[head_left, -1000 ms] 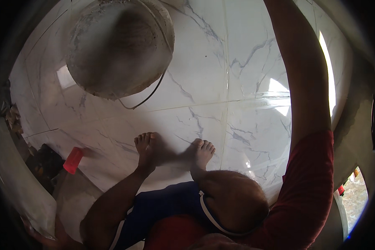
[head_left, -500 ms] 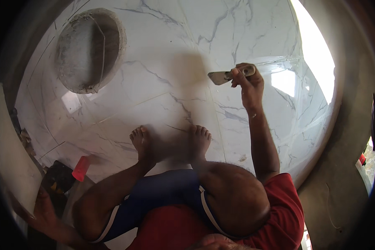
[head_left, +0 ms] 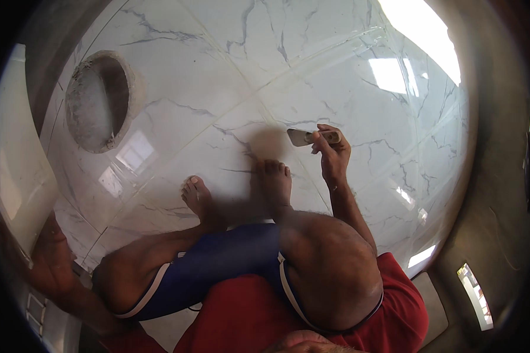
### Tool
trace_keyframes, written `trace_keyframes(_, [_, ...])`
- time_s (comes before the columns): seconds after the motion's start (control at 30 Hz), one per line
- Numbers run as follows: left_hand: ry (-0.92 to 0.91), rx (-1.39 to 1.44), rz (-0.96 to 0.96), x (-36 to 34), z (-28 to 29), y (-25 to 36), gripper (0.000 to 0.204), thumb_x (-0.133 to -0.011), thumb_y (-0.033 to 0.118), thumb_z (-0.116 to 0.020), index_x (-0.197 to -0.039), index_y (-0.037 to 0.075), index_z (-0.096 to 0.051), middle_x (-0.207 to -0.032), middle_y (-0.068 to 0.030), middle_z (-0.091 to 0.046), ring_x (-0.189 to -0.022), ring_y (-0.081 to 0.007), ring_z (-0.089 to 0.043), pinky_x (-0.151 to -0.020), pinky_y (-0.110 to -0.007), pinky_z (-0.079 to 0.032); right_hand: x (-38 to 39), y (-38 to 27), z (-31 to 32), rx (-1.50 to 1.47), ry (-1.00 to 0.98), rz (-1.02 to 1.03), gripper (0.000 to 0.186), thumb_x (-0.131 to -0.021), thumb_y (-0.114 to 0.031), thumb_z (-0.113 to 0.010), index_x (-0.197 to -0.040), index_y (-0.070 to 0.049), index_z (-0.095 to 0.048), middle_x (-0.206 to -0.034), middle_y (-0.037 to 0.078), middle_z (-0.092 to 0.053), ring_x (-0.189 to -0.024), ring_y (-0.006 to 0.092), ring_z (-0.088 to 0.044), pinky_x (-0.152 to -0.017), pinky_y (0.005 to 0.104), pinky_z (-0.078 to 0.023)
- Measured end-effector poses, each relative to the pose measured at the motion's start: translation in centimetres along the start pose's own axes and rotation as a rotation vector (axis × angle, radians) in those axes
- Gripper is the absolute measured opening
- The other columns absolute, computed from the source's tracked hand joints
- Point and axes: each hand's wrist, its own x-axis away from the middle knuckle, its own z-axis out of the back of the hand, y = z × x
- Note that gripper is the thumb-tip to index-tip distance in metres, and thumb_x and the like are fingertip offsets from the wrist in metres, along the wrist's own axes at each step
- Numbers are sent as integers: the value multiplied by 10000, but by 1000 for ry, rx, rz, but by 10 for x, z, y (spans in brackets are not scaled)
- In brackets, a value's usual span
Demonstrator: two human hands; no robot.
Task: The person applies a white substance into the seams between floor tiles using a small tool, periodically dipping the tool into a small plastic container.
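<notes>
My right hand (head_left: 335, 156) is closed round the pale handle of a putty knife (head_left: 301, 137). Its flat metal blade points left, above the marbled floor and just beyond my right foot. At the far left, my left hand (head_left: 52, 256) is at the lower end of a large white panel (head_left: 19, 165), which looks curved near the picture's rim. The fingers are partly hidden behind the panel, and the hand appears to grip it.
White marbled tiles (head_left: 218, 70) with visible joints cover the floor. A round, rough-edged hole (head_left: 90, 112) opens at the far left. My bare feet (head_left: 277, 187) stand close in front of me. A grey wall (head_left: 483, 194) curves along the right, and bright light falls at upper right.
The white panel and my left hand have risen together. My right hand has come nearer with the putty knife. The view has turned, and the red object and dark tool at lower left no longer show.
</notes>
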Motion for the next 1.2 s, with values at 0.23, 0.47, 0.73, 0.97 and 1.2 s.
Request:
trace_keyframes(0.23, [-170, 19, 67, -16, 3, 0, 550, -1074, 151, -469, -1547, -75, -304, -1601, -281, -340, -1458, -413, -393, -1250, -579, -298, -7, -15, 37, -77, 180, 64, 249, -950, -107, -760, -1160, 13, -699, -991, 61, -718, -847, 131, -661, -771, 296, -568])
trace_keyframes(0.47, [-214, 51, 55, -19, -1, -1, 538, -1087, 166, -449, -1547, -75, -308, -1588, -286, -362, -1452, -412, -405, -1252, -578, -292, -9, -21, 0, 179, -92, 224, 237, -932, 17, -730, -1161, 6, -668, -1140, 88, -711, -990, 135, -673, -873, 281, -550])
trace_keyframes(0.73, [47, -6, 33, -8, -8, -7, 563, -1027, 208, -584, -1491, -55, -404, -1511, -237, -495, -1353, -358, -542, -1163, -502, -471, -8, -14, -20, 258, -62, 99, 250, -904, -61, -773, -1123, -24, -657, -985, 90, -755, -915, 140, -710, -826, 299, -567])
trace_keyframes(0.97, [134, -70, 95, -22, 3, -13, 611, -1028, 243, -578, -1522, -38, -355, -1511, -242, -487, -1330, -363, -561, -1119, -496, -514, -30, -16, 4, 377, 67, 159, 260, -880, -123, -803, -1084, -20, -680, -946, 102, -759, -853, 144, -707, -769, 304, -563])
trace_keyframes(1.2, [208, -86, 161, -32, -17, -37, 564, -1074, 294, -505, -1508, -41, -372, -1452, -233, -542, -1255, -337, -618, -1072, -465, -552, -80, -46, 27, 182, 201, 271, 177, -914, -50, -772, -1059, -7, -679, -930, 32, -720, -866, 101, -659, -776, 266, -525])
